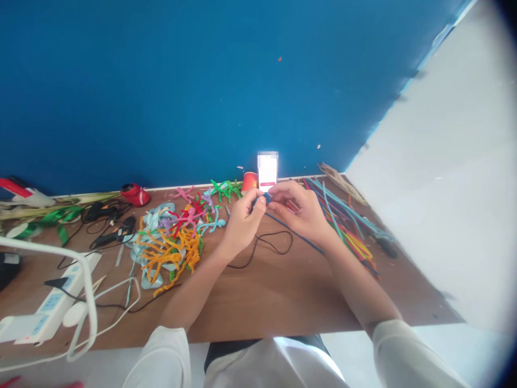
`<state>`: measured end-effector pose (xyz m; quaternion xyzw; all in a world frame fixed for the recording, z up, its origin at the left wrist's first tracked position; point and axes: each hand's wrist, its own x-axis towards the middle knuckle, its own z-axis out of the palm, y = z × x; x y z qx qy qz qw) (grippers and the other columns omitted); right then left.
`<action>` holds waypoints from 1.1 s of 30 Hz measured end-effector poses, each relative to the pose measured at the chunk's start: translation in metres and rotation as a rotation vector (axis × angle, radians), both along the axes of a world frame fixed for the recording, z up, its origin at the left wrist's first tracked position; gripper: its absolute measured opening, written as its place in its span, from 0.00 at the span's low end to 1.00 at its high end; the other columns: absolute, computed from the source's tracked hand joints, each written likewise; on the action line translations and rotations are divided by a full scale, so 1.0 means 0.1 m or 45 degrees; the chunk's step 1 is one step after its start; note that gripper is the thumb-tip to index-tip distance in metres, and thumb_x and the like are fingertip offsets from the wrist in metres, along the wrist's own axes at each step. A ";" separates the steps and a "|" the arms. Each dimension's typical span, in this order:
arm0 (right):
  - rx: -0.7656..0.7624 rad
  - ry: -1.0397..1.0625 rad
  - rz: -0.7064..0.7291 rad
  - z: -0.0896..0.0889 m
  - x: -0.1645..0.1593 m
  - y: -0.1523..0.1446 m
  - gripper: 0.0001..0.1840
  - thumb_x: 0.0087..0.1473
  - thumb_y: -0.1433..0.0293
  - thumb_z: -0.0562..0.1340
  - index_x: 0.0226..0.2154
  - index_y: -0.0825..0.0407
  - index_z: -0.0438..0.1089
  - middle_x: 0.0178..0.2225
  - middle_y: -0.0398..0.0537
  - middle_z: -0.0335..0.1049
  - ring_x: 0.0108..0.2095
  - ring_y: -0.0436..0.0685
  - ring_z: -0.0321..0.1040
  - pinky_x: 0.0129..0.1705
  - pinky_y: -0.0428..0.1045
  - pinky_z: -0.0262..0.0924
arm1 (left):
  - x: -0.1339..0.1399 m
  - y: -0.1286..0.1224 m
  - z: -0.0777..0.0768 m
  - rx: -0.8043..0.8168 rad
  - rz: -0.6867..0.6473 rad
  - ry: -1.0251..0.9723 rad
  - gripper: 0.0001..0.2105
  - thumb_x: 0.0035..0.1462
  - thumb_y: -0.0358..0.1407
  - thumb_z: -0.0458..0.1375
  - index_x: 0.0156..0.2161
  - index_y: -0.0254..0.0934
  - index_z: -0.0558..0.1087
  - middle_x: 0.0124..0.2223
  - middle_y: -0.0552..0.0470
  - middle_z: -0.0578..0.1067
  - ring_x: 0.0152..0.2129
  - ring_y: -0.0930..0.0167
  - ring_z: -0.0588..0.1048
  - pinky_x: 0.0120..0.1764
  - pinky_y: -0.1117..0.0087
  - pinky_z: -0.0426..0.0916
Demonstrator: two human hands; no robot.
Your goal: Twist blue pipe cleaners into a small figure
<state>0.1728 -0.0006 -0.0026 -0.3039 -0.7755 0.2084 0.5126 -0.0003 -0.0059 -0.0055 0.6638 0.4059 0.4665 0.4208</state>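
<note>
Both hands meet above the middle of the table, in front of a lit phone (267,171). A blue pipe cleaner (267,198) is bunched or wound between the fingertips, and its long tail slants down to the right beneath my right wrist. My left hand (245,220) is closed, pinching the bunched part between thumb and forefinger. From the other side, the thumb and curled fingers of my right hand (302,214) close on the same pipe cleaner. The exact shape of the bunched part is partly hidden by the fingers.
Left lies a pile of orange pipe-cleaner figures (173,253) with pale ribbon, near pink figures (189,216) and green ones (226,188). Loose pipe cleaners (343,215) lie right. A red cup (249,182), glue guns (115,234), power strip (60,296) and black cable (278,253) are also around.
</note>
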 end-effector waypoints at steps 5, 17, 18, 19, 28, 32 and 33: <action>-0.057 0.001 0.072 0.00 -0.02 0.01 0.11 0.62 0.72 0.62 0.47 0.49 0.67 0.33 0.41 0.75 0.32 0.49 0.73 0.33 0.45 0.63 | 0.01 0.03 -0.02 -0.154 -0.001 -0.100 0.08 0.65 0.39 0.48 0.36 0.39 0.65 0.24 0.59 0.52 0.18 0.76 0.53 0.21 0.74 0.49; -0.442 0.282 0.372 0.02 0.02 0.00 0.12 0.64 0.66 0.61 0.50 0.48 0.64 0.30 0.40 0.67 0.31 0.49 0.66 0.34 0.46 0.63 | 0.04 0.05 -0.03 -0.411 -0.232 -0.393 0.11 0.59 0.42 0.51 0.30 0.37 0.64 0.22 0.61 0.53 0.16 0.80 0.46 0.19 0.76 0.40; -0.472 0.308 0.398 0.01 0.02 0.00 0.13 0.64 0.66 0.62 0.50 0.48 0.64 0.31 0.40 0.67 0.31 0.49 0.66 0.35 0.46 0.63 | 0.03 0.06 -0.03 -0.407 -0.279 -0.399 0.12 0.60 0.42 0.51 0.28 0.37 0.64 0.21 0.62 0.51 0.15 0.80 0.45 0.19 0.76 0.40; -0.498 0.327 0.418 0.01 0.03 0.00 0.14 0.64 0.66 0.62 0.50 0.48 0.64 0.31 0.40 0.68 0.31 0.49 0.67 0.35 0.47 0.64 | 0.02 0.06 -0.03 -0.401 -0.320 -0.401 0.13 0.60 0.42 0.51 0.27 0.37 0.64 0.21 0.62 0.49 0.15 0.80 0.45 0.20 0.76 0.40; -0.215 0.153 0.190 0.06 0.09 -0.01 0.10 0.61 0.70 0.64 0.46 0.49 0.69 0.35 0.43 0.74 0.35 0.50 0.73 0.37 0.47 0.67 | -0.02 0.11 0.01 -0.471 -0.391 -0.388 0.14 0.57 0.46 0.53 0.28 0.37 0.64 0.20 0.63 0.50 0.15 0.80 0.43 0.19 0.75 0.41; -0.094 -0.012 0.049 0.11 0.07 -0.05 0.12 0.61 0.74 0.62 0.47 0.48 0.69 0.39 0.43 0.75 0.36 0.50 0.73 0.38 0.46 0.67 | 0.01 0.11 0.01 -0.504 -0.292 -0.448 0.13 0.56 0.45 0.53 0.28 0.38 0.63 0.21 0.63 0.49 0.15 0.80 0.42 0.19 0.76 0.41; -0.081 -0.028 0.037 0.12 0.07 -0.07 0.12 0.61 0.74 0.62 0.47 0.48 0.69 0.39 0.43 0.75 0.36 0.50 0.73 0.38 0.46 0.67 | 0.01 0.11 0.01 -0.513 -0.278 -0.462 0.12 0.56 0.45 0.52 0.29 0.38 0.63 0.21 0.63 0.49 0.15 0.80 0.42 0.18 0.76 0.41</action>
